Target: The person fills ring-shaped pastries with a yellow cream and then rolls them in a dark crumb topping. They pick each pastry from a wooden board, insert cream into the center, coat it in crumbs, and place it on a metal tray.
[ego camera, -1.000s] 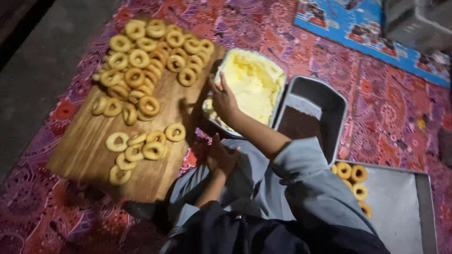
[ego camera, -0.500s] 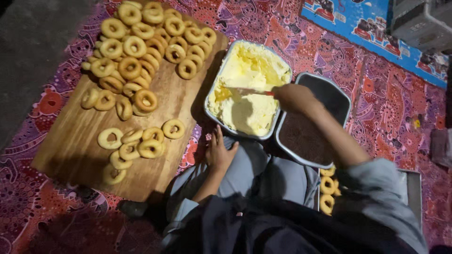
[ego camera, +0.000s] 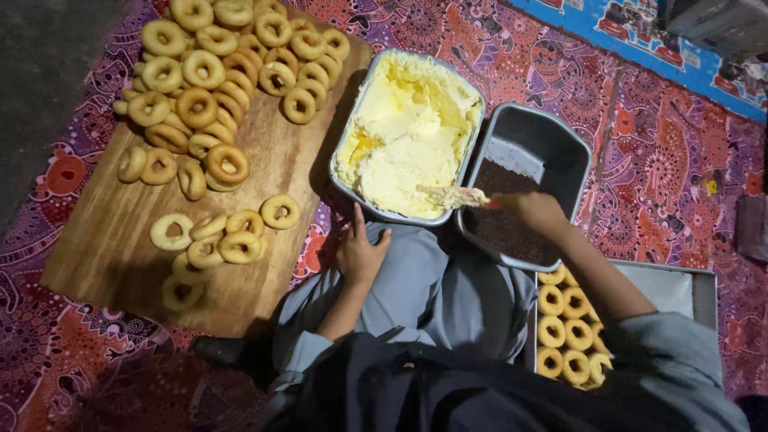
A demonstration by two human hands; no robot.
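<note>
Bottom of the frame: the person is sitting on the patterned mat (ego camera: 680, 160), grey-clothed knees filling the lower centre. Lower right: a flat metal tray (ego camera: 680, 288) is lying beside the knee, holding two short rows of golden rings (ego camera: 564, 328).

Centre: the left hand (ego camera: 360, 252) is resting on the knee, fingers loosely spread, holding nothing. Right of centre: the right hand (ego camera: 538, 212) is gripping a spreader (ego camera: 452, 196), fingers closed round its handle; the blade, coated with cream, is hovering over the near rim of the cream tub (ego camera: 408, 132).

Just right of the tub, touching it: a dark metal pan (ego camera: 528, 176) with brown crumbs inside.

Left and upper left: a wooden board (ego camera: 112, 248) is carrying a small cluster of dough rings (ego camera: 216, 236) near its lower edge and a big heap (ego camera: 224, 64) at its far end.
</note>
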